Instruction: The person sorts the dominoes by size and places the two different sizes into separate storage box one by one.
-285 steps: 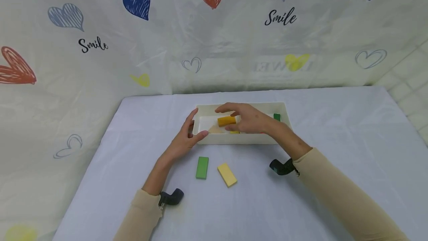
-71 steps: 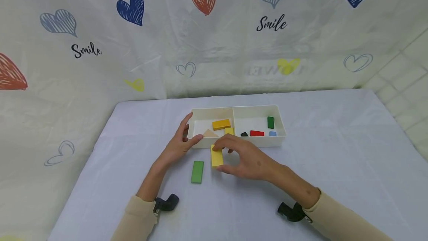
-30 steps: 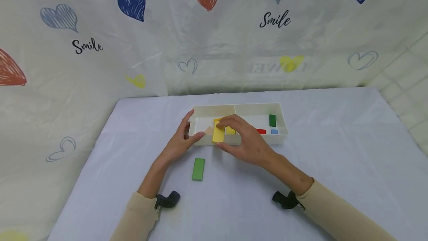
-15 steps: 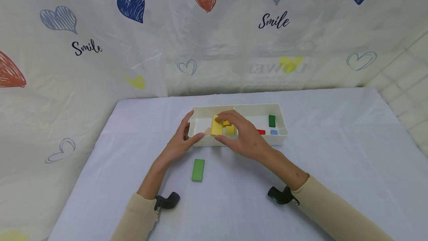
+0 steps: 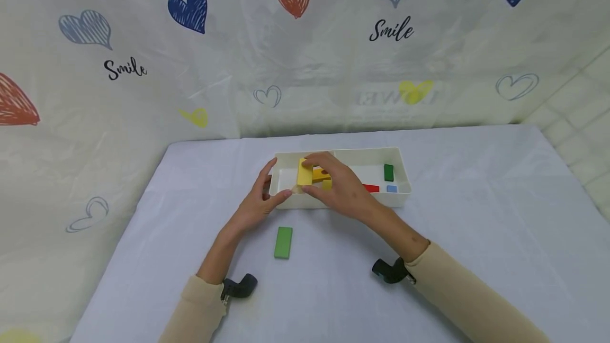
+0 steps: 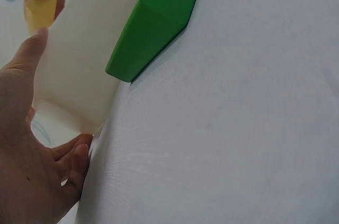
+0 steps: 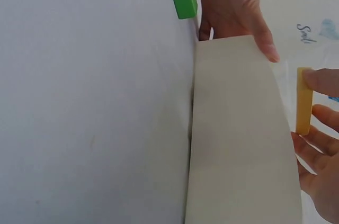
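In the head view, my right hand (image 5: pixel 347 190) pinches a yellow rectangular block (image 5: pixel 305 172) between thumb and fingertips. The block is held upright over the left compartment of a white two-part tray (image 5: pixel 352 201). My left hand (image 5: pixel 254 205) grips the tray's left end, its thumb at the front rim and its fingers along the side. In the right wrist view the yellow block (image 7: pixel 304 102) shows edge-on above the tray's wall. A light green rectangular block (image 5: pixel 283 242) lies on the cloth in front of the tray.
Inside the left compartment are an orange-yellow block (image 5: pixel 320 175), a smaller yellow block (image 5: pixel 326 184) and a beige piece (image 5: pixel 296 190), partly covered. The right compartment holds a dark green block (image 5: pixel 388 172), a red piece (image 5: pixel 371 188) and a light blue piece (image 5: pixel 392 188). A white cloth (image 5: pixel 476 216) covers the table.
The yellow block was picked up from the cloth beside the green one and carried into the tray's left compartment, shifting slightly back and left lately. My left hand has stayed on the tray.
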Tool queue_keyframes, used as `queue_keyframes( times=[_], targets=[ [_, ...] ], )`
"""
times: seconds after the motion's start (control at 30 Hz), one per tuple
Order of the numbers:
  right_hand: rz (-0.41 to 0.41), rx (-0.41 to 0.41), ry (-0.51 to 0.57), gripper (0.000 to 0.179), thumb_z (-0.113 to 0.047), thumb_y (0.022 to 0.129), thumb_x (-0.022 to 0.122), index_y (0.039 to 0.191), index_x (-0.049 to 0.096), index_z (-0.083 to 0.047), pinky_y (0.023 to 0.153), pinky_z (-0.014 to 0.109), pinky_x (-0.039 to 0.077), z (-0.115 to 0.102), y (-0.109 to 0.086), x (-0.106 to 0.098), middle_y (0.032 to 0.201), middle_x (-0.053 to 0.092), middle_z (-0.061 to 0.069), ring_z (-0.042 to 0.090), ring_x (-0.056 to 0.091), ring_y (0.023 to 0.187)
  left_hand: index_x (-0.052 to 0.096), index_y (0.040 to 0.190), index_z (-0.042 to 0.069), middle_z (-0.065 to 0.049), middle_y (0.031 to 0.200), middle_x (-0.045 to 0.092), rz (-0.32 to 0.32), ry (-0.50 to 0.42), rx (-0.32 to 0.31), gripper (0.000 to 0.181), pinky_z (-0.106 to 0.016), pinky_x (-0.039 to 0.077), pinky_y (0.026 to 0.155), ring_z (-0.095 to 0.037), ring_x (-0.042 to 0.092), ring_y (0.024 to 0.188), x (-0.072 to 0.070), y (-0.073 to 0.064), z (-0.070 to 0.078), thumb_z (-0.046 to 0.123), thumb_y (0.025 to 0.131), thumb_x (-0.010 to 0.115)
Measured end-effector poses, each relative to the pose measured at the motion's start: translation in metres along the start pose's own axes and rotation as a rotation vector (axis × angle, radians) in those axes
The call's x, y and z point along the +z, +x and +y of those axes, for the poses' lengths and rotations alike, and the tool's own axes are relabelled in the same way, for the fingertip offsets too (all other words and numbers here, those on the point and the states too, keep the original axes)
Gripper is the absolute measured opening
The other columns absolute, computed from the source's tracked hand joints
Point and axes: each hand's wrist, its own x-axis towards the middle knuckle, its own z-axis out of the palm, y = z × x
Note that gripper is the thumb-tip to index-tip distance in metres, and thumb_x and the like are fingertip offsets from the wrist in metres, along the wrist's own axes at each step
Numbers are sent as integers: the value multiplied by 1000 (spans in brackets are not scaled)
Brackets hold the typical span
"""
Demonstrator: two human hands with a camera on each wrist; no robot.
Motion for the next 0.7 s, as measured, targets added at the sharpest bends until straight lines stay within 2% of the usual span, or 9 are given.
queue_keyframes(
  times=[0.17, 0.47, 0.7],
  targets=[
    [22, 7, -19, 49, -24, 90, 84, 133, 64, -13, 105, 47, 55, 0, 3, 4, 145, 60, 4, 25, 60, 130, 10, 160, 59, -7, 157, 43, 1, -2, -3, 87, -33, 47, 84, -26, 59, 104, 0, 0, 0, 52, 97, 69],
    [46, 29, -29, 53, -17, 87, 86, 134, 62, -9, 104, 46, 56, -4, 12, 8, 140, 62, 8, 28, 62, 126, 9, 159, 59, -7, 160, 41, 2, 3, -14, 87, -35, 46, 89, -28, 54, 121, 0, 1, -1, 54, 97, 69],
    [5, 62, 4, 59, -19, 89, 84, 140, 57, -9, 107, 50, 53, -1, 20, 13, 139, 62, 9, 34, 60, 129, 9, 158, 62, -5, 160, 41, 5, 8, -21, 87, -34, 46, 86, -28, 56, 114, 0, 0, -1, 55, 96, 69]
  ],
)
